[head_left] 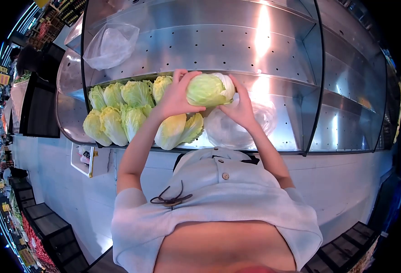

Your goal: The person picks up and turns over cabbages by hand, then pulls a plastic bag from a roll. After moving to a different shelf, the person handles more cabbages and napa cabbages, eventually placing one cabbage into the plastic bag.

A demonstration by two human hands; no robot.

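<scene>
A pale green napa cabbage (206,90) is held up between both hands, lying sideways above the lowest metal shelf. My left hand (177,96) grips its leafy left end, thumb below and fingers over the top. At the white base end, my right hand (240,103) closes round the other side. Below and to the left, two rows of napa cabbages (115,125) sit on the shelf, several in each; my left forearm hides part of them. Under my right hand lies a crumpled clear plastic bag (241,125).
Another clear plastic bag (112,45) rests on the shelf tier above, at the left. The stepped metal shelf (218,45) has black upright dividers (319,73). A white crate (90,159) stands on the floor to the left, near black display stands (41,107).
</scene>
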